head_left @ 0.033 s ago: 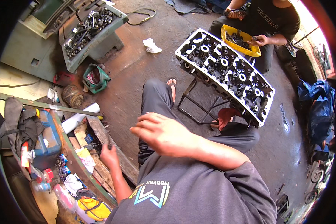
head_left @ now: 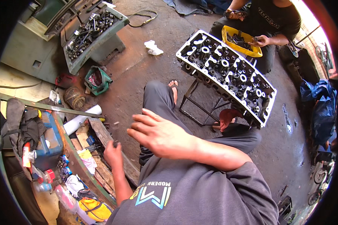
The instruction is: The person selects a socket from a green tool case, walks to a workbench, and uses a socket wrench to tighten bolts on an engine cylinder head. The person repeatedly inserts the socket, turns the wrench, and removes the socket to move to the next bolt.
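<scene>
My left hand [head_left: 113, 154] is closed above a long wooden plank [head_left: 101, 131] at my left side. A small dark piece [head_left: 116, 144] shows at its fingertips, too small to name. My right hand [head_left: 159, 137] hovers in front of my shirt, palm down, fingers stretched out and holding nothing. Ahead to the right, a large engine cylinder head [head_left: 225, 63] with a bright machined rim rests tilted on a dark metal stand [head_left: 191, 107]. Neither of my hands touches it.
Across from me, a person [head_left: 272, 22] handles small parts over a yellow tray [head_left: 244, 51]. A bench [head_left: 118, 21] heaped with metal parts stands far left, with a green container [head_left: 106, 83] below. Beside me are a blue box [head_left: 50, 150] and a white roll [head_left: 80, 120].
My left hand has shifted slightly right, and the dark piece at its fingertips shows more plainly. My right hand has drifted a little left, fingers still extended.
</scene>
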Motion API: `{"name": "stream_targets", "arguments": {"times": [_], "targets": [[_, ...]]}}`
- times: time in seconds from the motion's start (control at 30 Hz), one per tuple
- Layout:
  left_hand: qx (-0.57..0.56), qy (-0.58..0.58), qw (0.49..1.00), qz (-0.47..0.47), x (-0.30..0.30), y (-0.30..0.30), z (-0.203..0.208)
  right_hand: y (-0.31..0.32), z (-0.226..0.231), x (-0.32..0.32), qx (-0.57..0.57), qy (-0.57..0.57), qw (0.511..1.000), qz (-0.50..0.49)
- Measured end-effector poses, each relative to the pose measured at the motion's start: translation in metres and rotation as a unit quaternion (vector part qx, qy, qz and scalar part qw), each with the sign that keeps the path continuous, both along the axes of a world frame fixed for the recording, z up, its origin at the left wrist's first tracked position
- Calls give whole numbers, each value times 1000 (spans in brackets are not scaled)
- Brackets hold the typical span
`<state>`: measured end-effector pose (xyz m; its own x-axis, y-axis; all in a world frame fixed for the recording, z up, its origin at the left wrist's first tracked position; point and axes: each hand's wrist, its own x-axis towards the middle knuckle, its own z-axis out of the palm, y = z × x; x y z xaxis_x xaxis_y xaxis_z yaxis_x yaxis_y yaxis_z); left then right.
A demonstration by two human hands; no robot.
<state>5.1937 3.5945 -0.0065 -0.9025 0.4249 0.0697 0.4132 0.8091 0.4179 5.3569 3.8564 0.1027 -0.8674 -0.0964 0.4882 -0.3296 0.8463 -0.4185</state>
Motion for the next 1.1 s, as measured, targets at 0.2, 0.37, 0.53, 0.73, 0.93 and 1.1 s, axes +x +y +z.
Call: {"name": "stream_targets", "arguments": {"times": [0.2, 0.37, 0.53, 0.73, 0.93, 1.1], "targets": [[-1, 63, 920, -388, 46, 152, 84, 16, 8, 26, 285, -185, 901, -271], [184, -298, 838, -419, 51, 238, 93, 71, -24, 131, -67, -203, 874, -436], [393, -632, 589, -315, 25, 310, 79, 31, -65, 257, -449, -159, 638, -605], [375, -466, 696, -397, 25, 360, 71, -12, -138, 310, -426, -54, 530, -731], [395, -232, 793, -403, 0, 419, 56, -8, -163, 302, -344, 0, 515, -785], [327, -143, 825, -438, -20, 478, 28, -2, -156, 285, -280, -37, 508, -814]]}}
